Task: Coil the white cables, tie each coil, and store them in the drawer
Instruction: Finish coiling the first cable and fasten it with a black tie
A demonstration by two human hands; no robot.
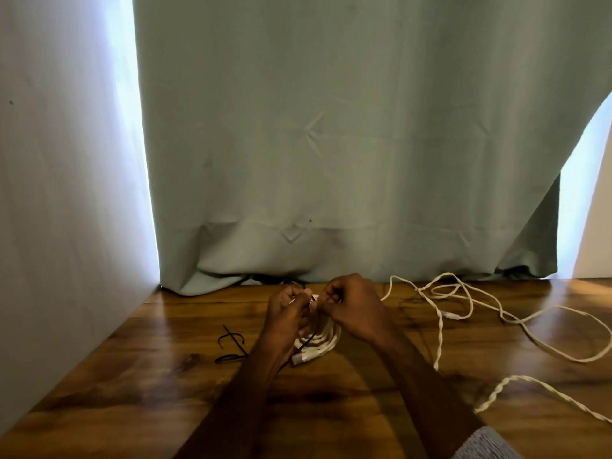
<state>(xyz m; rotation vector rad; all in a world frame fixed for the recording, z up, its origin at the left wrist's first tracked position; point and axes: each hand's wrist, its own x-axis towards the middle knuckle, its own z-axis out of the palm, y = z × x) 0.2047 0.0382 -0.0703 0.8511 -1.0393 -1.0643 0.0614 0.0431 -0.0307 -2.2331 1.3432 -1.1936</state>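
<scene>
A coiled white cable [323, 342] rests upright on the wooden table [132, 376] between my hands. My left hand [286, 316] grips the coil's top, fingers curled. My right hand [354, 306] pinches a thin black tie [314, 329] that runs down across the coil. A second white cable [470, 303] lies loose and uncoiled on the table to the right, partly twisted. The coil's white plug end [298, 358] pokes out at its lower left. The drawer is not in view.
Spare black ties [231, 342] lie on the table left of my hands. A grey-green curtain [331, 144] hangs along the table's back edge, with a white wall [66, 193] at the left. A grey sleeve [480, 445] shows at bottom right.
</scene>
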